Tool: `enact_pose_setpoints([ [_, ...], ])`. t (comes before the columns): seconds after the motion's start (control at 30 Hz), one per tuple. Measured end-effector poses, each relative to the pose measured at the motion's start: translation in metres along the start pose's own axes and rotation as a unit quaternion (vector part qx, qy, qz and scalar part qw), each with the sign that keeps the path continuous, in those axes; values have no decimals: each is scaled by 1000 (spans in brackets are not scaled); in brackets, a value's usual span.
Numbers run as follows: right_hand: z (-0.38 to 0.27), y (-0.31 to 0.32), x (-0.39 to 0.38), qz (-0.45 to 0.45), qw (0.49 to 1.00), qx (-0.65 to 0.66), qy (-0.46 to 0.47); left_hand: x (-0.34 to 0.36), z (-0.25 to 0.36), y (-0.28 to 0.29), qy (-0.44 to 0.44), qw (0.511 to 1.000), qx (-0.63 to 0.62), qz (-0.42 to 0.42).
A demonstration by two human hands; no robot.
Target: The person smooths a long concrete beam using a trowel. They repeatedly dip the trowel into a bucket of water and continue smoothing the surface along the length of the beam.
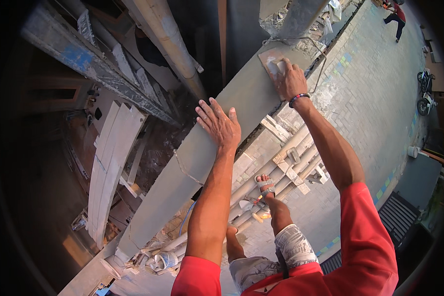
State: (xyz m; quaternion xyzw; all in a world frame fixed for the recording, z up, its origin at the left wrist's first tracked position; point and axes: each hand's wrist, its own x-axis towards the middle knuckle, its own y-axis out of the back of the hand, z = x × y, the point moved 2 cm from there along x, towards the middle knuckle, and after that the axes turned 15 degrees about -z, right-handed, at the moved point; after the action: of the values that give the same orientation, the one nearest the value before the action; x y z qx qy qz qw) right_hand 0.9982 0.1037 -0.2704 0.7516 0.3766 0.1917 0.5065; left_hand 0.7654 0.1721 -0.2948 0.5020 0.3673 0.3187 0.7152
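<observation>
Fingers of the right hand (292, 83) grip a worn, flat rectangular float (268, 61) against the grey cement-faced beam (249, 93); the left hand (222, 127) spreads wide over it. Float probably light, stiff; hold by its handle (280, 66).

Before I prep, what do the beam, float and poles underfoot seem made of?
Beam: concrete or cement render, matte grey, mostly smooth face. Float: wood or plastic, smeared surface leaves it open. Poles: likely bamboo, dull finish, tan and rounded.

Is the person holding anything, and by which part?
The right hand holds a flat greyish rectangular plastering float by its pale handle. The left hand, open on the long grey beam, holds nothing.
</observation>
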Motion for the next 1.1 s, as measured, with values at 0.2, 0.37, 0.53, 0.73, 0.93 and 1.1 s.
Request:
enact_pose_setpoints([
  [0.2, -14, -17, -66, -149, 973, -36, 174, 2, -11, -6, 33, 997, 61, -17],
  [0.37, 18, 7, 1, -16, 1000, 5, -25, 4, 7, -5, 17, 997, 68, -24],
  [0.53, -13, -14, -67, -127, 968, -9, 214, 1, -6, -4, 34, 994, 86, -50],
  [0.73, 6, 6, -12, 19, 999, 27, -20, 4, 4, -7, 22, 995, 87, -39],
  [0.93, -6, 1, -65, -125, 987, 1, 104, 4, -3, -4, 40, 992, 98, -66],
  [1.1, -8, -5, -11, -11, 999, 38, -5, 4, 9, -2, 32, 994, 91, -57],
])
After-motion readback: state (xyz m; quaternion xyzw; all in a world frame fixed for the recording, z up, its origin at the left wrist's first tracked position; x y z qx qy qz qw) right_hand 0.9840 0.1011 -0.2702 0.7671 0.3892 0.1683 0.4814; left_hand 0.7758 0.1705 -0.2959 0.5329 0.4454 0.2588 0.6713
